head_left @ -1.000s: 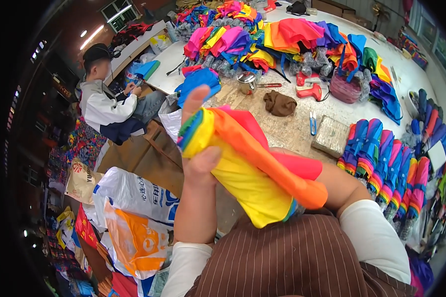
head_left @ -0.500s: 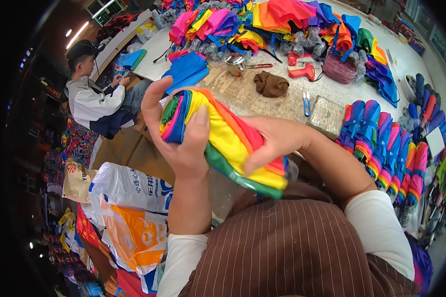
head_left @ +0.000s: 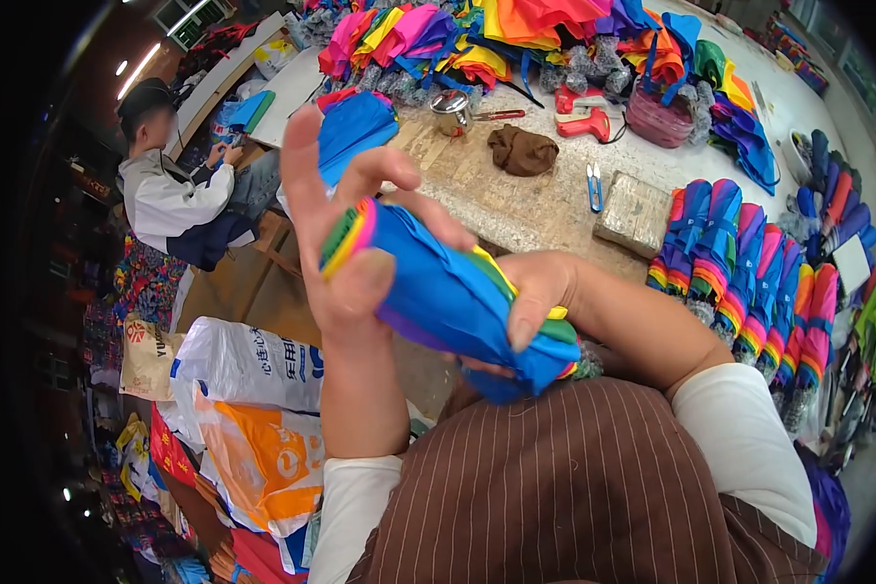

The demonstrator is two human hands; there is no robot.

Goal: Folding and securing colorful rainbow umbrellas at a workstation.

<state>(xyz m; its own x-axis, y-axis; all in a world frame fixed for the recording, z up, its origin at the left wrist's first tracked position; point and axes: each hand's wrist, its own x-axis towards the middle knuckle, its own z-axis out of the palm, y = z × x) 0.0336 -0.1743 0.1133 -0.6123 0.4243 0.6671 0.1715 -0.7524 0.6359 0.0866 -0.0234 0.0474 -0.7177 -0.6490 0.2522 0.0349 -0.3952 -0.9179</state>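
Note:
Across my front, above the brown pinstriped apron, I hold a rolled rainbow umbrella (head_left: 448, 282), its blue panel facing up. My left hand (head_left: 341, 307) is around its far left end, thumb pressed on the cloth and some fingers raised. Layered green, yellow and pink edges show at that end. My right hand (head_left: 540, 287) grips the other end, where yellow and green folds stick out between thumb and fingers. The umbrella's handle end is mostly hidden near the apron.
On the worktable (head_left: 457, 185) lie a brown cloth (head_left: 523, 153), blue-handled snips (head_left: 595, 188), a wrapped block (head_left: 635, 214), a red tool (head_left: 584, 124) and a metal jar (head_left: 450, 114). Loose umbrellas (head_left: 399, 44) pile behind; rolled ones (head_left: 720, 234) line the right. Plastic bags (head_left: 248, 365) and a seated person (head_left: 180, 185) are left.
The umbrella has turned in my hands, so its blue panel faces up where yellow and red did. Several left fingers have lifted and spread. My right hand has shifted its grip slightly.

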